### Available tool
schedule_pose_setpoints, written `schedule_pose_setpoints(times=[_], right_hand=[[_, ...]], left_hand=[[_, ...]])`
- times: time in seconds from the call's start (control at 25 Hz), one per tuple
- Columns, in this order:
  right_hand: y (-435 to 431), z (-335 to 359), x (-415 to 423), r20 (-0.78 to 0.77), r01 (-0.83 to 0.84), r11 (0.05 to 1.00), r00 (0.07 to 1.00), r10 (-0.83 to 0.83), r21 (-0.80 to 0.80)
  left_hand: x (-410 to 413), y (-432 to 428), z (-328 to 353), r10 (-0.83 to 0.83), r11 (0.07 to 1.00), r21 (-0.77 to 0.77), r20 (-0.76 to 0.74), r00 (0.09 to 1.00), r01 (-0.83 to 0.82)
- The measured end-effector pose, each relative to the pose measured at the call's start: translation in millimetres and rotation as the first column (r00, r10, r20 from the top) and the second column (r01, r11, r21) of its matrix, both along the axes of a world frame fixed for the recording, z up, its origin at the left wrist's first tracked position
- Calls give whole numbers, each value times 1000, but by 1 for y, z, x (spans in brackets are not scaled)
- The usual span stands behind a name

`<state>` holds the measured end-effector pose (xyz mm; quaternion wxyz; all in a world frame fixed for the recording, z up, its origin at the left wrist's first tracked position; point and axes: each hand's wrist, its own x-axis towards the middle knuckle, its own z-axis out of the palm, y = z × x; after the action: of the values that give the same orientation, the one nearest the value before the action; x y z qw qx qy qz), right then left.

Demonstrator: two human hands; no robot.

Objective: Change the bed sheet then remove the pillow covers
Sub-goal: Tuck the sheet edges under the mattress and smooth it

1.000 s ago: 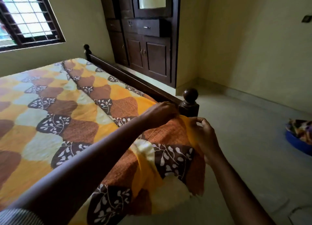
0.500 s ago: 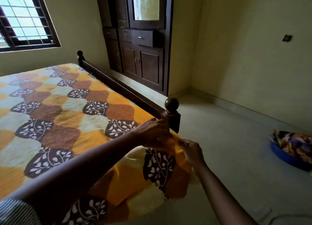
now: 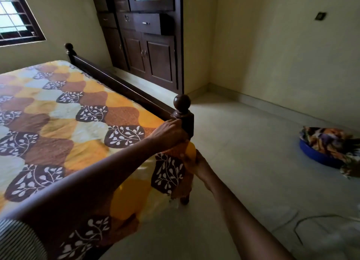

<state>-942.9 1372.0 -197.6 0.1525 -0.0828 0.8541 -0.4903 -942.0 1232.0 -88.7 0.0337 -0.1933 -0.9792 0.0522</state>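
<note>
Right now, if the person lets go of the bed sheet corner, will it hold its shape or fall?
Probably floppy: the bed sheet hangs in folds over the edge, so the corner would likely drop. It seems light: the left hand and right hand bunch it beside the bedpost.

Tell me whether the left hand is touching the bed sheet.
Touching. Head view: the left hand grips the bed sheet corner beside the bedpost, fabric bunched beneath it.
</note>
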Motion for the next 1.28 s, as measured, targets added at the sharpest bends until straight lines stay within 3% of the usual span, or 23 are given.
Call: schedule_pose_setpoints(times=[0.04,0.16,0.32,0.44,0.48,0.52,0.6,0.68,0.72,0.8,0.84,0.92,1.08,1.2,1.28], right_hand=[[-1,2,0,47,-24,999,999,22,42],[6,3,4,121,-15,998,992,22,-60],[27,-2,15,175,-10,961,983,60,-276],[36,-10,20,198,-47,920,971,134,-390],[40,-12,23,222,-38,908,965,143,-418],[45,-14,25,239,-36,899,958,155,-437],[53,-17,23,298,-19,893,939,170,-449],[57,-22,19,376,-19,897,904,205,-442],[58,-24,17,423,-19,895,877,229,-446],[58,-30,15,510,23,879,822,254,-475],[59,-33,17,540,55,871,803,252,-488],[59,-40,20,587,123,861,778,225,-493],[52,-46,27,587,108,912,793,162,-397],[39,-40,31,551,151,949,834,28,-277],[33,-35,32,384,152,979,919,-89,-138]], left_hand=[[0,3,-1,12,1000,-28,-4,1000,-12],[10,10,-7,34,998,-44,-58,998,-36],[49,22,-34,116,940,339,-205,972,-41],[87,29,-50,296,827,529,-124,947,-189],[102,34,-52,356,727,639,-39,934,-250],[116,40,-55,395,565,754,109,912,-334],[141,57,-63,330,98,832,490,807,-545],[158,71,-83,131,-307,646,756,641,-699],[161,77,-94,2,-449,502,828,561,-739],[163,90,-120,-283,-624,187,851,443,-759],[164,98,-131,-397,-676,53,814,425,-735],[160,111,-152,-492,-759,-94,731,473,-644],[138,115,-173,-334,-879,4,710,621,-477],[128,108,-183,-284,-875,24,782,554,-483],[126,106,-186,-280,-838,51,814,509,-543]])
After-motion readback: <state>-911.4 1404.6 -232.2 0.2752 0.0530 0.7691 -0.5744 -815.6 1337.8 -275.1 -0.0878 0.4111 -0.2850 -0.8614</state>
